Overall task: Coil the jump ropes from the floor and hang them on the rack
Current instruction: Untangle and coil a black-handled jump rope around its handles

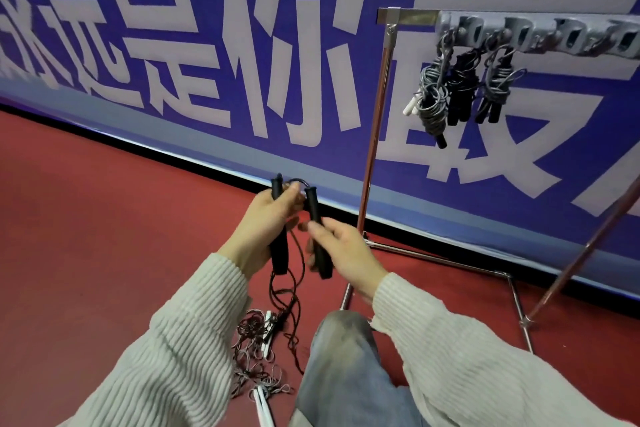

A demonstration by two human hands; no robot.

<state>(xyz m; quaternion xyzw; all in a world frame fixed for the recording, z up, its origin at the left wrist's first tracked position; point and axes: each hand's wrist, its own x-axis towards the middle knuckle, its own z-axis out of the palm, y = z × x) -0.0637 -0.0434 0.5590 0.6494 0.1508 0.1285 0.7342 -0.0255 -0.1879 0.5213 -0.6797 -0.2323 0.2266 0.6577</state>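
Observation:
My left hand grips one black handle of a jump rope, held upright. My right hand grips the other black handle beside it. The thin black cord hangs from the handles down to the red floor. Below it lies a tangled pile of ropes with white handles. The metal rack stands to the right, and three coiled ropes hang from the hooks on its top bar.
A blue banner wall with large white characters runs behind the rack. The rack's base bars spread across the floor at right. My knee in jeans is bent just below my hands.

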